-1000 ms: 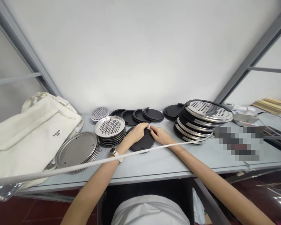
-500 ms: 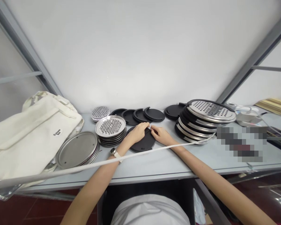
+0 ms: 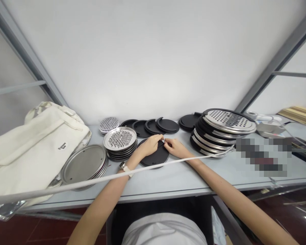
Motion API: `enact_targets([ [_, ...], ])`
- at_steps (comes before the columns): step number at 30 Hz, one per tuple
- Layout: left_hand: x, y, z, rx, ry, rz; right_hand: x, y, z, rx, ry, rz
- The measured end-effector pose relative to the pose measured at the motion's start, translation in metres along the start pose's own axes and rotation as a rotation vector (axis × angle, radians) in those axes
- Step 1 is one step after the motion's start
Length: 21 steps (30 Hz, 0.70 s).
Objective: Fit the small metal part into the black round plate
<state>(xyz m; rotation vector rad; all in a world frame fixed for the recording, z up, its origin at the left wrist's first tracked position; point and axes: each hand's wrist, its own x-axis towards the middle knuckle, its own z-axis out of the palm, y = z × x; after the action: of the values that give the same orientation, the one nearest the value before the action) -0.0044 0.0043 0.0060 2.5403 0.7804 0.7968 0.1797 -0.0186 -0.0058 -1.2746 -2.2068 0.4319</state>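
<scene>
A round black disc (image 3: 154, 158) lies on the table in front of me. At its far rim, fingertips of both hands close around a small shiny piece (image 3: 163, 140), too small to name. My left hand (image 3: 151, 144), wearing a watch at the wrist, is closed and rests over the disc's upper left. From the right, my right hand (image 3: 175, 148) pinches at the same spot, with fingertips partly hidden. Left of the disc stands a stack of round metal grater plates (image 3: 120, 138). Several black round discs with raised rims (image 3: 168, 125) lie behind my hands.
Plain steel discs (image 3: 84, 163) are stacked at left beside a cream cloth bag (image 3: 38, 146). On the right rises a tall stack of black-rimmed perforated metal plates (image 3: 228, 121). A pale bar (image 3: 91, 181) crosses in front of my forearms. Behind the table (image 3: 148, 185) is a wall.
Both hands stay at the disc's far rim, with only slight finger movement. The disc's near edge looks slightly shifted, and the shiny piece shows more clearly between the fingertips.
</scene>
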Motion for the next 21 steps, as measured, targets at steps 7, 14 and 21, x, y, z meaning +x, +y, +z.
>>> enact_targets([
  [7, -0.0004, 0.0052, -0.0036, -0.021, 0.013, -0.022, 0.0005, -0.0015, -0.001, 0.021, 0.0, -0.016],
  [14, -0.0003, 0.0053, -0.0044, -0.033, -0.015, 0.003, 0.0024, 0.0009, -0.0017, 0.113, -0.042, 0.041],
  [21, -0.0022, 0.0059, -0.0019, -0.065, 0.003, -0.002, 0.0025, 0.0055, -0.0041, 0.227, -0.093, 0.074],
])
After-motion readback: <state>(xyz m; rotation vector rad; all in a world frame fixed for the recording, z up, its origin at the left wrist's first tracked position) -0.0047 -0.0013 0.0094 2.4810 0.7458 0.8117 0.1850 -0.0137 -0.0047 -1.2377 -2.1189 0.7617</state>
